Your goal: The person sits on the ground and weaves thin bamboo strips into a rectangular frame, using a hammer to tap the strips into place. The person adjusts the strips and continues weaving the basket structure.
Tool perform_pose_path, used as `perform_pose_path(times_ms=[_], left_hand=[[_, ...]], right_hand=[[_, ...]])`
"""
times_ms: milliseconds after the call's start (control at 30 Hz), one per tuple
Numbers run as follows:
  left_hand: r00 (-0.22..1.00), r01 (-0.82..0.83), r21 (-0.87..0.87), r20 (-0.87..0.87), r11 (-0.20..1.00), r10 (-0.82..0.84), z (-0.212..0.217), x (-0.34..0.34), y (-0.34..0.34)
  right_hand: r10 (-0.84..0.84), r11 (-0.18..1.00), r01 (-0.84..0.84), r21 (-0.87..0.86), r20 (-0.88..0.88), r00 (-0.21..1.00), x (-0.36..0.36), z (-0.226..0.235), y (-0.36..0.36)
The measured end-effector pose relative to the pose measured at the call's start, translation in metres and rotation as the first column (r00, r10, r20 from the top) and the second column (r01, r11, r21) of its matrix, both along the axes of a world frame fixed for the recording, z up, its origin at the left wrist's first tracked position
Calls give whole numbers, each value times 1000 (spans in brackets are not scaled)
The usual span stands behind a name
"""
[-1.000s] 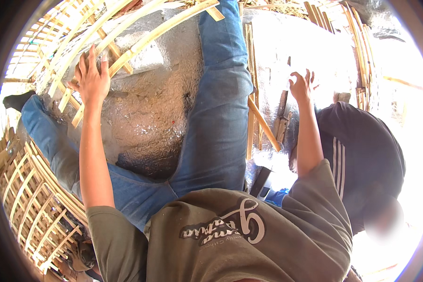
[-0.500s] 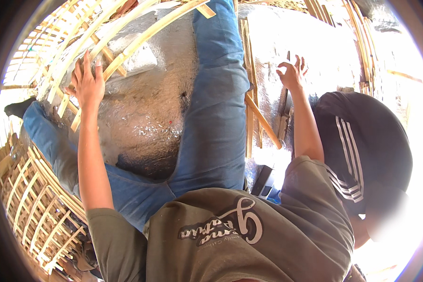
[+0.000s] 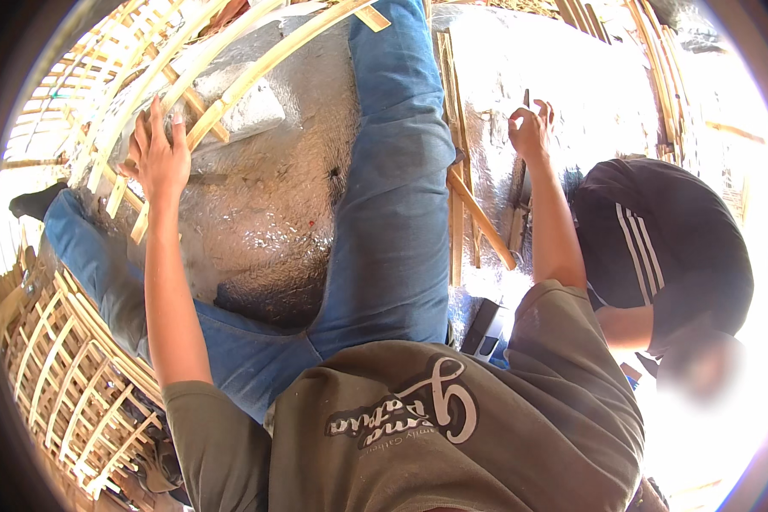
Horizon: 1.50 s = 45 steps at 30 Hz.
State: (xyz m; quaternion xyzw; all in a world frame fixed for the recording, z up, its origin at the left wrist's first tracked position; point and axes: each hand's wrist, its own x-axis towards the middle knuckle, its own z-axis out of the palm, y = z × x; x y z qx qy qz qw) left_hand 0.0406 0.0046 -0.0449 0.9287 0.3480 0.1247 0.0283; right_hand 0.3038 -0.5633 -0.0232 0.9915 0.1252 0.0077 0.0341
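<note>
The left hand (image 3: 158, 158) lies flat with fingers spread on the bamboo lattice (image 3: 196, 102) at the far left, over silver foil sheeting (image 3: 273, 196), while the right hand (image 3: 531, 132), fingers loosely curled, pinches a thin dark stick (image 3: 526, 101) above the foil at far right, near a crouching person in a black shirt (image 3: 657, 239).

Silver foil sheet (image 3: 264, 213) over bamboo lattice (image 3: 68, 375)

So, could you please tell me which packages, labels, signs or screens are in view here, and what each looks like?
No packages, signs or screens show.
Printed emblem: on the chest of the person's olive shirt, low centre; curly white lettering.
Small dark object with a pale patch: beside the blue trouser leg; whether it carries a label cannot be told.
</note>
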Motion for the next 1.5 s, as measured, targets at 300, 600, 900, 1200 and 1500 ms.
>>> perform_pose_path(times_ms=[300, 600, 900, 1200, 1500], left_hand=[[1000, -2, 10, -2, 1000, 2, -5, 0, 3], [1000, 3, 9, 6, 1000, -3, -1, 0, 1], [1000, 12, 17, 24, 1000, -13, -1, -1, 0], [1000, 6, 9, 16, 1000, -6, -2, 0, 1], [1000, 2, 15, 11, 1000, -2, -3, 0, 1]], right_hand=[[66, 998, -66, 23, -8, 998, -3, -1, 4], [55, 995, -54, 80, -1, 999, 1, -11, 3], [16, 998, -13, 67, -40, 999, 3, -6, 4], [19, 1000, -19, 13, 12, 1000, -1, 1, 8], [10, 1000, -11, 21, 42, 999, 14, -29, -1]])
